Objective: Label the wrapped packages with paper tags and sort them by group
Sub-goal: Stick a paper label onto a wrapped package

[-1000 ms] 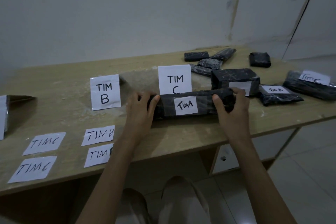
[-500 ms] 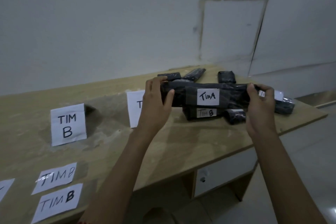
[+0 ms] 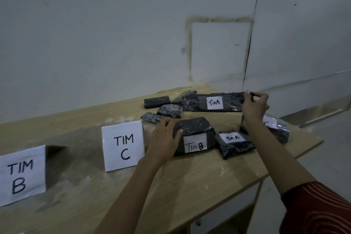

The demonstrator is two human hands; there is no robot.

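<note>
My right hand (image 3: 253, 105) grips the right end of a long black wrapped package tagged "TIM A" (image 3: 214, 103), held at the far side of the table over other packages. My left hand (image 3: 164, 138) holds the left side of a blocky black package tagged "TIM B" (image 3: 195, 135) that rests on the table. Right of it lies a smaller package tagged "TIM A" (image 3: 234, 143). Another tagged package (image 3: 276, 128) lies partly hidden behind my right forearm.
Standing paper signs read "TIM C" (image 3: 123, 147) and "TIM B" (image 3: 21, 175). Several untagged black packages (image 3: 156, 101) sit at the far edge by the wall. The wooden table (image 3: 190, 182) ends at right, with floor beyond it.
My left hand let go of the long "TIM A" package and moved down onto the "TIM B" package. My right hand carried the long package farther right and back. The view turned right.
</note>
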